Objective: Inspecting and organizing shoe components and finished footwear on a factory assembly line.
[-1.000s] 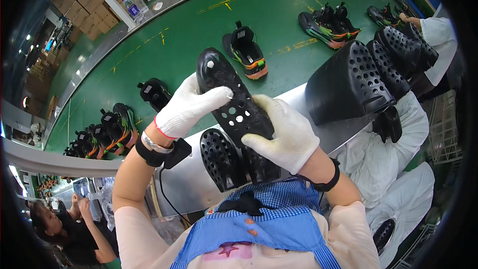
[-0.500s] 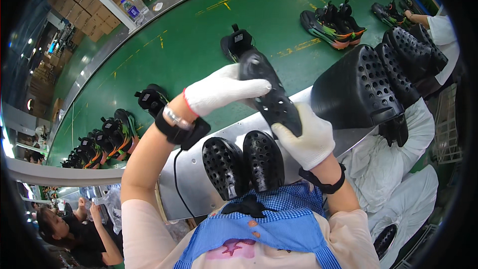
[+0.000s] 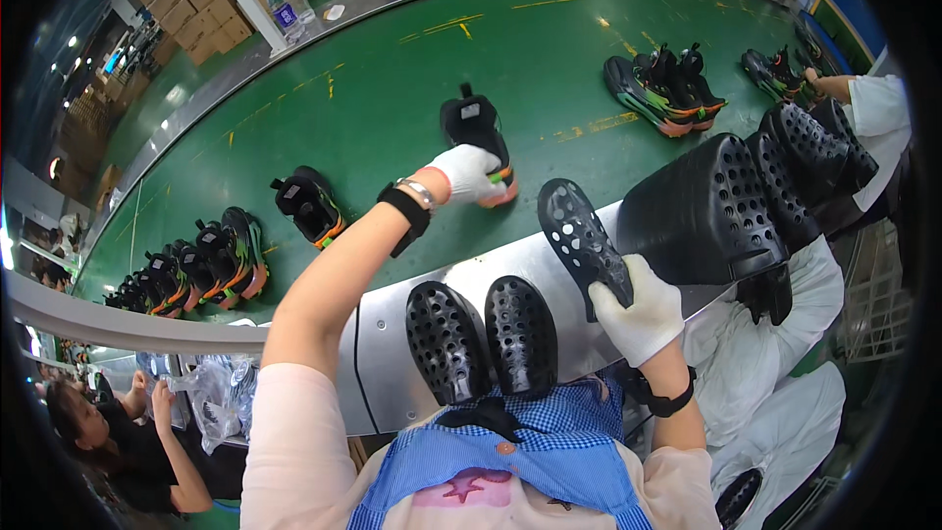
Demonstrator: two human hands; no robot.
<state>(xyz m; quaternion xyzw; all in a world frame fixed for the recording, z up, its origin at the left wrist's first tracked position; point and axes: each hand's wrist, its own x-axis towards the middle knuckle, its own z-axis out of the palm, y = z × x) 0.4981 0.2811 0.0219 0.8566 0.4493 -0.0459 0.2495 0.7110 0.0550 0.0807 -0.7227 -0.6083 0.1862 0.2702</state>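
Shoe (image 3: 481, 128) under my left hand (image 3: 471, 174): black on top, with bits of orange and green at the near end. It sits on the green surface (image 3: 373, 88). Most of the left hand's fingers are hidden, so I can't tell from far off how closed that grip is. My right hand (image 3: 638, 309) has its grip closed on the near end of a black foot-shaped piece (image 3: 569, 221), full of round holes, above the metal surface (image 3: 378, 363).

Half a second ago both hands were on that black piece. Now only the right one has it, and the left has gone over to the shoe.

Two more holed pieces (image 3: 446, 339) sit side by side on the metal surface, with bigger black holed things (image 3: 677, 211) to the right. More shoes (image 3: 234, 255) line up on the left. A coworker's hand (image 3: 812, 79) is near the far right shoes (image 3: 770, 74). Past the green surface I see two bottles (image 3: 282, 13) and brown boxes (image 3: 201, 25).
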